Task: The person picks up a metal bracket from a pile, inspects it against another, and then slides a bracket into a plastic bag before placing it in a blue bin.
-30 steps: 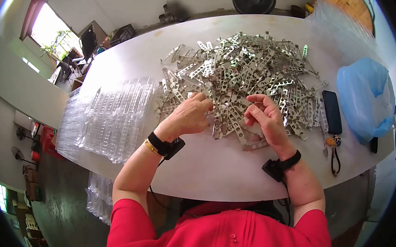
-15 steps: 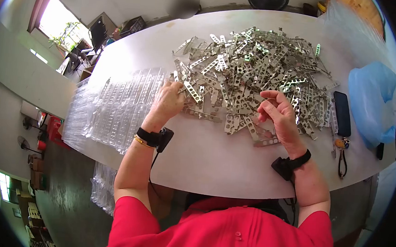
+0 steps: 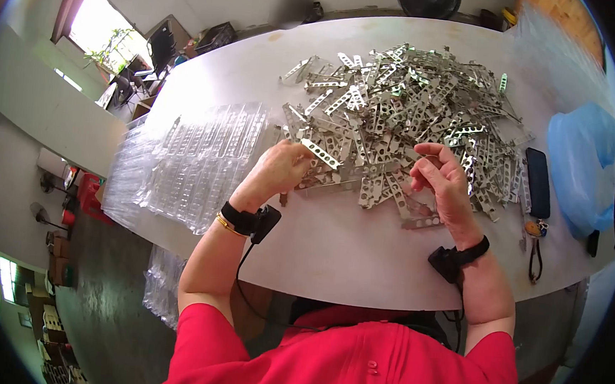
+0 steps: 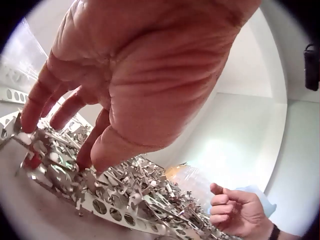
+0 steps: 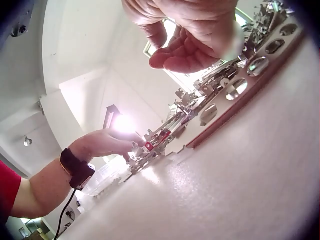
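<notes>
Our left hand (image 3: 281,167) has its fingertips curled down onto a flat silver metal strip punched with a row of round holes (image 3: 320,152), pinching its near end at the left edge of the pile. The strip's long axis runs from those fingers up and away to the right, slanting across the heap toward the other hand, its far end lifted a little above the pieces beneath. In the left wrist view the fingers (image 4: 35,107) press down among the strips, with another holed strip (image 4: 117,212) lying flat on the table just under the palm.

Our right hand (image 3: 442,180) is raised just above the near right part of the pile, fingers bent inward toward the thumb. The right wrist view shows fingers (image 5: 187,52) and thumb drawn close together, but whether they nip something small or nothing at all we cannot tell. The left hand is plainly the nearer to the strip; the right sits apart from its far end, with loose strips between them.

Outward from both hands spreads the big tangled heap of identical silver perforated strips (image 3: 406,106) over the white rounded table (image 3: 346,252). To the left lie stacked clear plastic moulded trays (image 3: 195,163), touching the pile's edge. On the right we see a dark phone (image 3: 537,182), a set of keys on a cord (image 3: 532,240) and a pale blue plastic bag (image 3: 584,168).
</notes>
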`<control>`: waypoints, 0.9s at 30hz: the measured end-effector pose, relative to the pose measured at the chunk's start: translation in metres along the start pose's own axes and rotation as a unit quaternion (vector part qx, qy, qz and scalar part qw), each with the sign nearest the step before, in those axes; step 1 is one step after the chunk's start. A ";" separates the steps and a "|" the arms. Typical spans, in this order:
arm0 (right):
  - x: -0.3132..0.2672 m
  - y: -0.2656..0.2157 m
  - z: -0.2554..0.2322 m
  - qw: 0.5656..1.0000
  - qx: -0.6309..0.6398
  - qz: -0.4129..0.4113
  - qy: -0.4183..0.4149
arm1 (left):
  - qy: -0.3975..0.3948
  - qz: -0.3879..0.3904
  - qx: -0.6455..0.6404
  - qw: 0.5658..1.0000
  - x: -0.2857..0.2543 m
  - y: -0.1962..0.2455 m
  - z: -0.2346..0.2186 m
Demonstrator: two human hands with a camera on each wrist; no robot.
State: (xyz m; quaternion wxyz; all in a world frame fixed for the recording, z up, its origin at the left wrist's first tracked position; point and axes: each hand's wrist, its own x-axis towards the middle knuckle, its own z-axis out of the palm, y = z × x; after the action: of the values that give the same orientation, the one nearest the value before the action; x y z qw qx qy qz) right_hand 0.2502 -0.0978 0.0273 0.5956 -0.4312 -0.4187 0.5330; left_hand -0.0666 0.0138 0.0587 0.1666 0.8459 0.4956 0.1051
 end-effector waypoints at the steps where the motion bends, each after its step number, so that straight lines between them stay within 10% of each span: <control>1: 0.001 0.001 0.000 1.000 0.002 0.002 -0.003 | 0.039 -0.006 -0.051 0.998 0.001 -0.005 0.001; 11: 0.000 -0.002 0.000 1.000 0.008 -0.001 0.001 | 0.134 -0.054 0.056 0.988 0.007 -0.039 0.021; 18: 0.002 0.002 -0.002 1.000 -0.003 0.005 -0.002 | 0.044 -0.104 0.022 0.993 0.022 -0.024 0.007; 27: 0.000 -0.001 0.001 1.000 -0.019 0.009 0.002 | 0.095 0.076 0.040 0.992 0.071 0.010 0.023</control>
State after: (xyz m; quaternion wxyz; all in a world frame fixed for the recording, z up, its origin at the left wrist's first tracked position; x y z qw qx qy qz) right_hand 0.2499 -0.0980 0.0284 0.5834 -0.4476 -0.4234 0.5292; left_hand -0.0158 0.0676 0.0425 0.0759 0.8736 0.4469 0.1772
